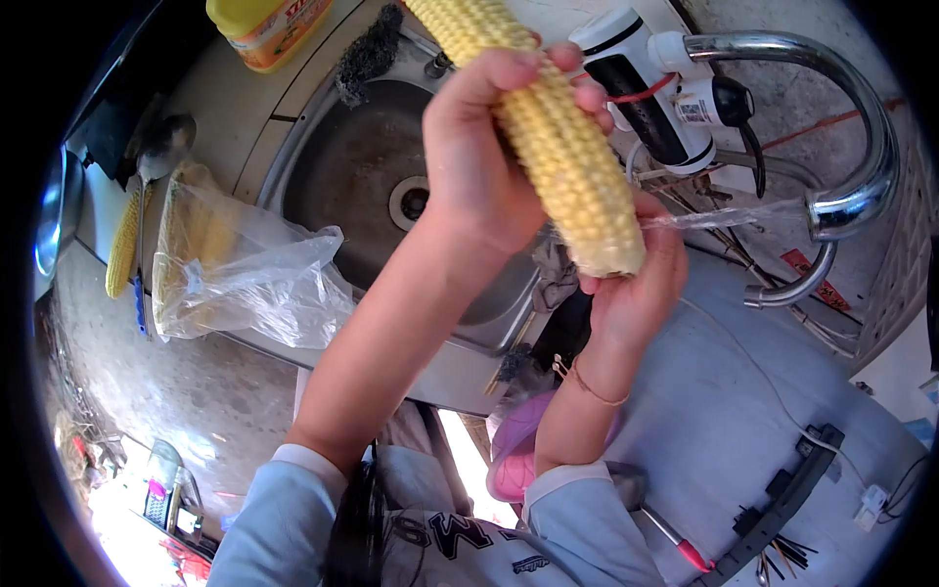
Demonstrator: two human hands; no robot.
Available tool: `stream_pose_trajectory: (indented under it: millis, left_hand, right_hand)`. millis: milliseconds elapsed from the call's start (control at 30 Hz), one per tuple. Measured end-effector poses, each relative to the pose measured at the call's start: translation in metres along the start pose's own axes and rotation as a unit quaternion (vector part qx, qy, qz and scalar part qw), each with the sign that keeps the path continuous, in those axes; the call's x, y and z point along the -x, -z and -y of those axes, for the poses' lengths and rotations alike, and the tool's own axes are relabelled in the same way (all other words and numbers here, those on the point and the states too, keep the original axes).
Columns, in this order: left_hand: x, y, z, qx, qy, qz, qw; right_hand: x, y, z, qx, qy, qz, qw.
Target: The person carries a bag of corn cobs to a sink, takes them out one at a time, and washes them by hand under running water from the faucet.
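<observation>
A peeled yellow ear of corn slants over the sink, its upper end cut off by the frame edge. My left hand is wrapped around its middle. At the lower, paler tip, my right hand grips the ear with the fingers partly hidden behind it. A thin stream of water runs from the chrome faucet to the corn near my right hand. Below the ear lies the metal sink with its round drain.
Left of the sink, a clear plastic bag holds corn, beside another ear of corn and a ladle. A yellow container and a dark scouring pad are behind. A power strip lies at lower right.
</observation>
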State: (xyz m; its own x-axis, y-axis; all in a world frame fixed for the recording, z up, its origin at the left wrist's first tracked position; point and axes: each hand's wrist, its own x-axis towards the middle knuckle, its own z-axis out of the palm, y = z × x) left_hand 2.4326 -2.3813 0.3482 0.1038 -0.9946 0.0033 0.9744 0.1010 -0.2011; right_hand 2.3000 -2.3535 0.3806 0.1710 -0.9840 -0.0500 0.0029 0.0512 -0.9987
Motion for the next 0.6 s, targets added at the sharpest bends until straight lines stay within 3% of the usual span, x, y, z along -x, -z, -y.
stream_pose_trajectory:
  millis: [67,167,233,367,433,467,600]
  left_hand:
    - [-0.005,0.005,-0.006,0.147,0.039,0.005,0.988]
    - [-0.007,0.014,-0.008,0.149,0.025,-0.012,0.988]
    - [-0.006,0.014,-0.008,0.127,0.019,-0.024,0.991]
    - [-0.006,0.011,-0.004,0.029,0.033,-0.067,0.997]
    - [-0.006,0.009,-0.001,-0.004,0.017,-0.085,0.996]
    - [-0.006,0.008,0.0,-0.046,-0.004,-0.085,0.995]
    - [-0.001,-0.001,0.004,-0.119,-0.071,-0.072,0.988]
  right_hand:
    - [0.0,-0.005,0.002,0.003,0.013,-0.012,1.0]
    - [-0.002,-0.008,0.001,0.086,0.078,-0.02,0.993]
    - [-0.003,-0.011,-0.001,0.123,0.137,-0.068,0.981]
    - [0.004,-0.009,0.001,0.059,0.141,-0.078,0.985]
    - [0.006,-0.014,-0.001,0.086,0.243,-0.027,0.966]
    - [0.008,-0.012,-0.003,0.132,0.221,-0.033,0.966]
    - [0.01,-0.013,-0.006,0.1,0.203,-0.083,0.971]
